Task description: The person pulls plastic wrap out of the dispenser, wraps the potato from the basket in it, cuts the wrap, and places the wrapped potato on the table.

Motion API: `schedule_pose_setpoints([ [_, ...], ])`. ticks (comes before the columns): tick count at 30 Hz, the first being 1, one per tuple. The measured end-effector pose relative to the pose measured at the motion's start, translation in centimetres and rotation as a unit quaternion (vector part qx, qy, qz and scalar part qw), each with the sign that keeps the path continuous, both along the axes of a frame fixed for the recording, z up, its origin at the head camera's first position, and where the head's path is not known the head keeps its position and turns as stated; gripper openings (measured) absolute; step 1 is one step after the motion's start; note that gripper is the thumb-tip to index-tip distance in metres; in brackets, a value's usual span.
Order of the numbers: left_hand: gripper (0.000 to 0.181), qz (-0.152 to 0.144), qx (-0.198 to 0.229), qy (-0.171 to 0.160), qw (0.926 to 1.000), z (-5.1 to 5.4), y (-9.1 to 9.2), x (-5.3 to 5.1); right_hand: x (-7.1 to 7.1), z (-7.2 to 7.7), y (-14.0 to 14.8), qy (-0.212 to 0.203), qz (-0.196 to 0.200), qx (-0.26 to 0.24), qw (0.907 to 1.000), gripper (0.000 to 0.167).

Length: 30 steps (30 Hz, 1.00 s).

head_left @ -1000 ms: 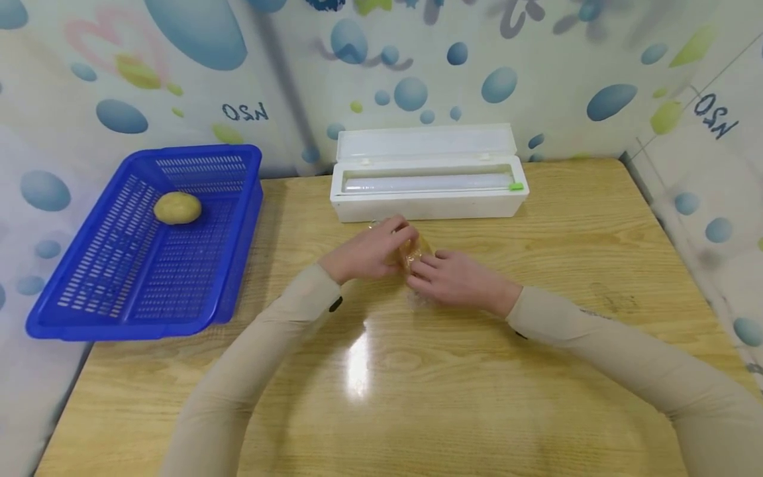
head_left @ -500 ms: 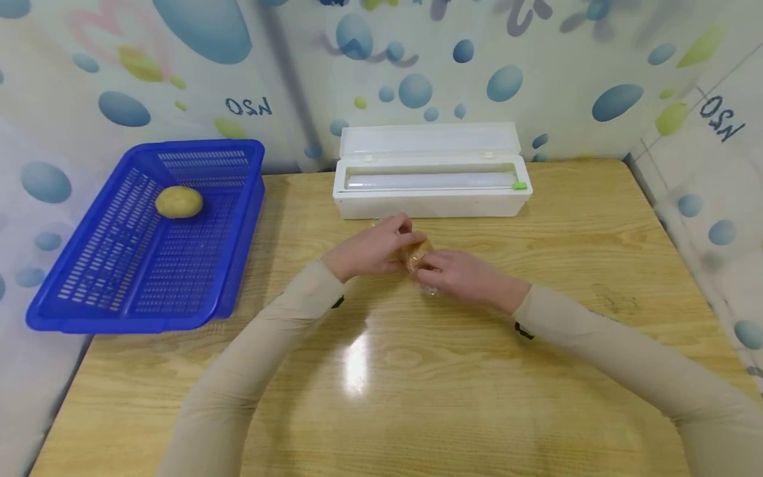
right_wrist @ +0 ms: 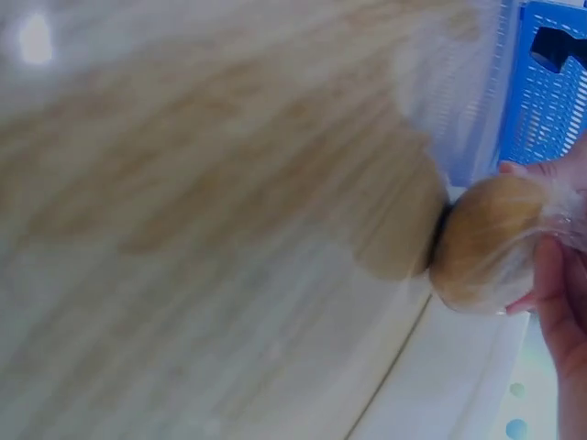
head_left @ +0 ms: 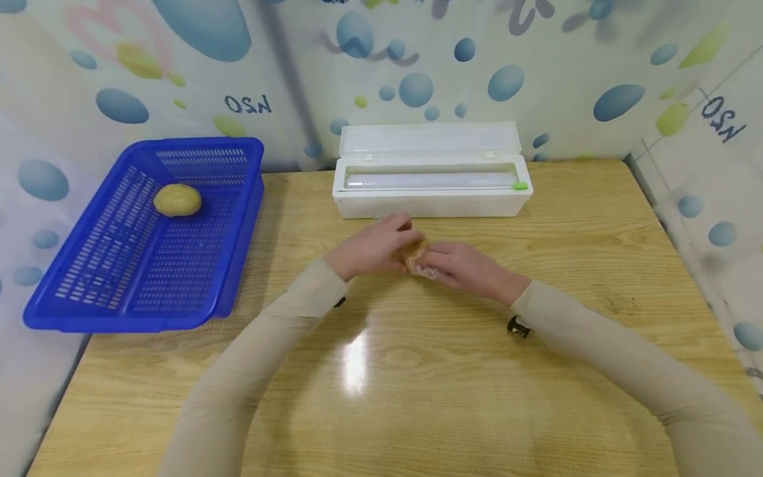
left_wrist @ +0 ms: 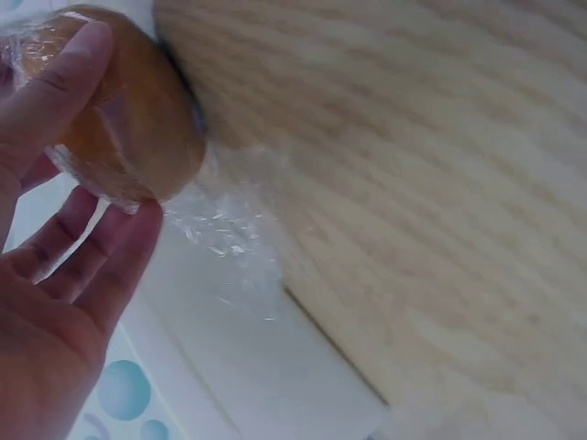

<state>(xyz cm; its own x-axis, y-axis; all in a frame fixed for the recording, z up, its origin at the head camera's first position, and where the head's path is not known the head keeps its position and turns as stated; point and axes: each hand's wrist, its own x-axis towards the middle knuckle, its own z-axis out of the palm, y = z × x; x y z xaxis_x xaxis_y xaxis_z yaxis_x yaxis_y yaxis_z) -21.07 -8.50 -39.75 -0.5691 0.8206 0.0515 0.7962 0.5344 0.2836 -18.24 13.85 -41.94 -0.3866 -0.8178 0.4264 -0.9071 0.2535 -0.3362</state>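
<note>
Left hand (head_left: pixel 381 246) has a tan, roundish item (left_wrist: pixel 156 124) in clear film (left_wrist: pixel 220 234) between thumb and fingers, and the right hand (head_left: pixel 467 268) pinches wrap at its end. It's around mid-worktop (head_left: pixel 393 411) — right in front of the white box (head_left: pixel 432 205), lid up. Potato (head_left: pixel 177 200) sits in the blue basket (head_left: pixel 240 265) — off to the left.
</note>
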Motion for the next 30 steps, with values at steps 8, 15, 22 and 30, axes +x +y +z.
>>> schedule_pose_setpoints([
  [8, 0.047, 0.007, -0.016, -0.012, 0.9998, 0.1, 0.6, -0.7, -0.2, 0.9, 0.2, -0.037, -0.007, -0.006, 0.9993, 0.015],
  [15, 0.049, -0.006, -0.01, -0.028, 0.9995, 0.1, 1.0, -1.1, -0.2, 1.6, 0.0, -0.017, -0.041, -0.016, 0.9989, 0.014],
  [22, 0.051, -0.007, -0.005, -0.048, 0.9988, 0.1, 0.9, -1.2, -0.4, 1.8, -0.1, -0.012, -0.053, -0.029, 0.9981, 0.012],
  [30, 0.058, 0.001, -0.016, -0.047, 0.9988, 0.2, 1.0, -1.0, -0.9, 2.1, -0.5, -0.097, -0.078, -0.031, 0.9917, 0.008],
])
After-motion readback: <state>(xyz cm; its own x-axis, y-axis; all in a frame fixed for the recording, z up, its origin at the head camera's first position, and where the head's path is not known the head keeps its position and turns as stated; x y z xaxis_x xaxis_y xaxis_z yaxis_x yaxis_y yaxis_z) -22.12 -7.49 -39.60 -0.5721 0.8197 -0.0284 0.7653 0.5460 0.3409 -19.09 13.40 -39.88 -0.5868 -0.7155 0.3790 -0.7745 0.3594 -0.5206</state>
